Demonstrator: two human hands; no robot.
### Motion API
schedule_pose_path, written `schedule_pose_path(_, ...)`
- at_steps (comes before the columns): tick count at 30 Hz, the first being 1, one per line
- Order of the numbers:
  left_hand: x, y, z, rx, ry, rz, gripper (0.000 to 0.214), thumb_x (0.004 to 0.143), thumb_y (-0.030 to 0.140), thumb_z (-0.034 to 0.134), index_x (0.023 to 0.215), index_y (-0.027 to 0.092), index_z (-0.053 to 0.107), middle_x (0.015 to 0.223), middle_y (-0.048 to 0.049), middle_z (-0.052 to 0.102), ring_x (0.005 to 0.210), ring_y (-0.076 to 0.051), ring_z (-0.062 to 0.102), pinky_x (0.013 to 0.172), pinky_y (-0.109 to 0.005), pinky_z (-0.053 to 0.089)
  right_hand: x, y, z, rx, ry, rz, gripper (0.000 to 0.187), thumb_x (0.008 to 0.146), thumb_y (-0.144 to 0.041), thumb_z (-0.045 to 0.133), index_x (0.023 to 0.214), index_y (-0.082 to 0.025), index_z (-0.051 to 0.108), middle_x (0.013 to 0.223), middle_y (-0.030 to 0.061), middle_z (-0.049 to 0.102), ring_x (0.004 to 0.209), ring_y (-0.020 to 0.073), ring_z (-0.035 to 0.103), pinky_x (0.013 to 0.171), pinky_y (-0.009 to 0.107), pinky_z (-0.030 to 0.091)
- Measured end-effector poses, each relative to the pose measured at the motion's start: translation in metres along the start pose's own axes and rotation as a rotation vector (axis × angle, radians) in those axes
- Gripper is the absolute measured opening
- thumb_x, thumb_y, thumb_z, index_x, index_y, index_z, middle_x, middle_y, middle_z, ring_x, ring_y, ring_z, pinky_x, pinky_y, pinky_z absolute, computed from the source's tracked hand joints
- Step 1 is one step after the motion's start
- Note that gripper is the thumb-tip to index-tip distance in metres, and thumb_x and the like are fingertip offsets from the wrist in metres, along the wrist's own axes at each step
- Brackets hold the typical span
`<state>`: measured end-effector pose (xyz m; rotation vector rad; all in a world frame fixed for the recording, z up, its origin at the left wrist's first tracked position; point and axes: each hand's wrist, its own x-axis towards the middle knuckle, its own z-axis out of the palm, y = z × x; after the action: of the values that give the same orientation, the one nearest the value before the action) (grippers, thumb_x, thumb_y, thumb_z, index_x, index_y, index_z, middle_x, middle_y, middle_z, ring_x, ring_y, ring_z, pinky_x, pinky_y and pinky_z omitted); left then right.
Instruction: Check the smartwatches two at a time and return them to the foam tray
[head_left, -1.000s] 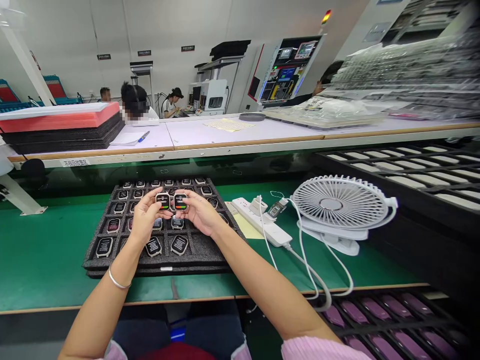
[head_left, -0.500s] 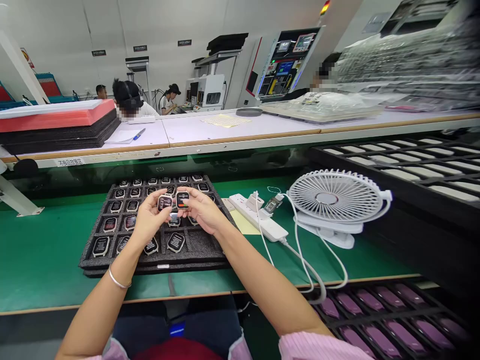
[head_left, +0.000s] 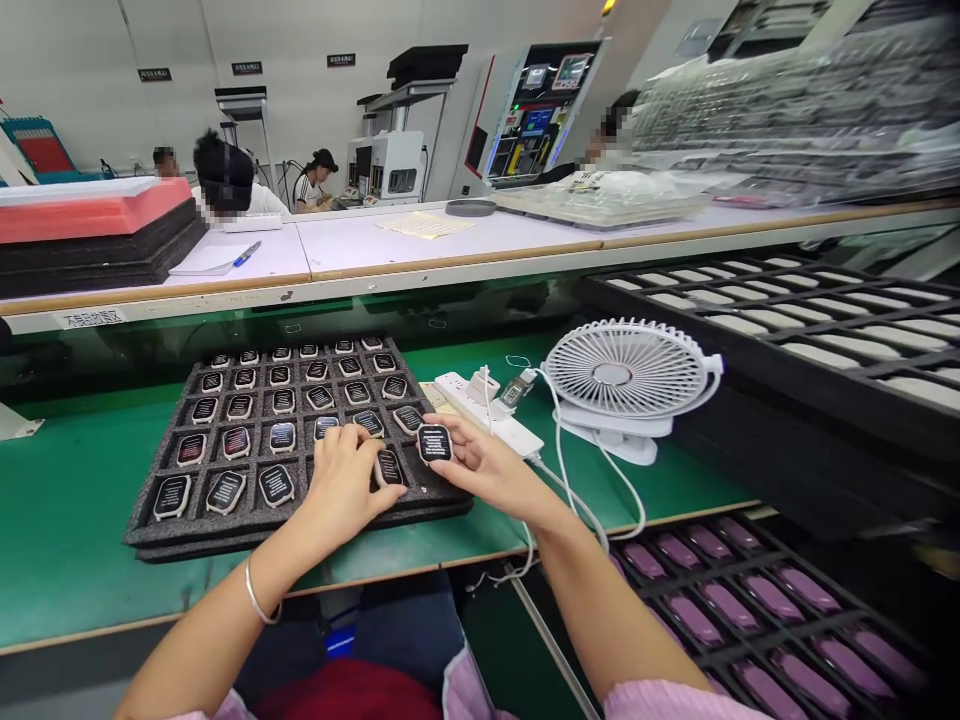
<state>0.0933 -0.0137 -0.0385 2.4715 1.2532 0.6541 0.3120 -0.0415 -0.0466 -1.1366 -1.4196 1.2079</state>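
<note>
A black foam tray [head_left: 247, 525] holds rows of square smartwatch bodies, their dark screens lit with lines of text. My left hand [head_left: 346, 485] reaches over the tray's front right part, its fingers closed round a watch [head_left: 389, 466] at a compartment there. Just right of it, my right hand [head_left: 480, 462] holds another watch [head_left: 435, 443] by its edges, above the tray's right side, screen facing up. The left hand hides some front compartments.
Right of the tray lie a white power strip [head_left: 495, 415] with plugs and cables, and a white fan [head_left: 630, 385]. Dark trays of pale pieces [head_left: 795, 310] and purple pieces [head_left: 772, 600] stand at the right. A shelf [head_left: 450, 250] runs behind; people sit beyond it.
Both hands have moved from over the tray's middle to its front right, and apart from each other. The left hand has lowered its watch to a compartment. The view has shifted slightly right.
</note>
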Motion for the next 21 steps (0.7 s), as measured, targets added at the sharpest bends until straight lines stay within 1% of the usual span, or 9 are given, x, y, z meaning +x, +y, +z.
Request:
schedule_pose_path(4, -0.007, 0.003, -0.006, 0.166, -0.009, 0.024, 0.065, 0.077, 0.047, 0.078, 0.131, 0.017, 0.061, 0.128, -0.0177, 0.058, 0.116, -0.037, 0.050, 0.097, -0.054, 0.041, -0.002, 0.006, -0.005, -0.370, -0.035, -0.125, 0.045, 0.079, -0.031, 0.073, 0.123, -0.024, 0.064, 0.109, 0.0089, 0.064, 0.101, 0.0259, 0.064, 0.094, 0.045, 0.054)
schedule_pose_path(6, -0.019, -0.007, -0.020, 0.207, 0.062, 0.048, 0.070, 0.075, 0.052, 0.078, 0.135, 0.022, 0.058, 0.131, -0.0174, 0.058, 0.119, -0.037, 0.050, 0.098, -0.054, 0.040, -0.001, 0.008, -0.011, -0.532, -0.065, -0.186, 0.047, 0.079, -0.033, 0.074, 0.124, -0.025, 0.067, 0.123, 0.0117, 0.059, 0.119, 0.0307, 0.058, 0.107, 0.050, 0.045)
schedule_pose_path(8, -0.040, -0.028, -0.043, 0.247, 0.209, 0.013, 0.062, 0.080, 0.054, 0.073, 0.134, 0.027, 0.059, 0.132, -0.0153, 0.059, 0.120, -0.036, 0.051, 0.100, -0.054, 0.039, -0.001, 0.010, -0.020, -0.601, -0.080, -0.191, 0.056, 0.078, -0.041, 0.074, 0.132, -0.025, 0.064, 0.137, 0.0139, 0.052, 0.137, 0.0339, 0.046, 0.116, 0.052, 0.034)
schedule_pose_path(10, -0.069, -0.060, -0.070, 0.312, 0.429, -0.142, 0.057, 0.086, 0.059, 0.061, 0.132, 0.025, 0.060, 0.128, -0.0163, 0.061, 0.116, -0.037, 0.055, 0.101, -0.055, 0.038, 0.001, 0.013, -0.029, -0.595, -0.045, -0.153, 0.067, 0.081, -0.051, 0.071, 0.142, -0.026, 0.055, 0.150, 0.0143, 0.044, 0.146, 0.0343, 0.035, 0.119, 0.053, 0.029)
schedule_pose_path(13, -0.120, -0.111, -0.102, 0.370, 0.662, -0.485, 0.079, 0.083, 0.075, 0.044, 0.121, 0.009, 0.064, 0.121, -0.0274, 0.063, 0.118, -0.047, 0.054, 0.100, -0.062, 0.039, 0.013, 0.019, -0.033, -0.510, 0.093, -0.029, 0.076, 0.087, -0.063, 0.060, 0.152, -0.027, 0.043, 0.161, 0.0111, 0.036, 0.150, 0.0340, 0.030, 0.122, 0.054, 0.023)
schedule_pose_path(16, -0.160, -0.143, -0.107, 0.155, 0.531, -0.779, 0.073, 0.076, 0.078, 0.037, 0.091, 0.014, 0.069, 0.103, -0.0239, 0.070, 0.109, -0.047, 0.061, 0.094, -0.059, 0.045, 0.032, 0.022, -0.025, -0.459, 0.143, 0.099, 0.080, 0.083, -0.071, 0.059, 0.148, -0.026, 0.049, 0.159, 0.0099, 0.040, 0.150, 0.0349, 0.031, 0.124, 0.053, 0.017)
schedule_pose_path(18, -0.173, -0.149, -0.098, -0.056, 0.431, -0.841, 0.065, 0.075, 0.077, 0.040, 0.087, 0.019, 0.067, 0.098, -0.0176, 0.072, 0.104, -0.042, 0.064, 0.091, -0.053, 0.048, 0.042, 0.019, -0.018, -0.452, 0.180, 0.102, 0.079, 0.082, -0.073, 0.059, 0.144, -0.025, 0.055, 0.157, 0.0098, 0.043, 0.151, 0.0341, 0.029, 0.125, 0.051, 0.014)
schedule_pose_path(20, -0.174, -0.147, -0.086, -0.202, 0.446, -0.859, 0.062, 0.075, 0.075, 0.045, 0.092, 0.020, 0.066, 0.097, -0.0134, 0.072, 0.100, -0.038, 0.064, 0.091, -0.050, 0.048, 0.048, 0.012, -0.011, -0.387, 0.253, 0.083, 0.075, 0.083, -0.072, 0.057, 0.142, -0.026, 0.055, 0.156, 0.0094, 0.044, 0.149, 0.0329, 0.032, 0.125, 0.051, 0.020)
schedule_pose_path(21, -0.170, -0.145, -0.082, -0.254, 0.509, -0.873, 0.060, 0.075, 0.074, 0.049, 0.094, 0.019, 0.065, 0.095, -0.0123, 0.072, 0.098, -0.036, 0.064, 0.090, -0.049, 0.048, 0.049, 0.007, -0.009, -0.314, 0.290, 0.086, 0.073, 0.084, -0.071, 0.056, 0.143, -0.027, 0.053, 0.155, 0.0094, 0.047, 0.147, 0.0326, 0.038, 0.122, 0.051, 0.028)
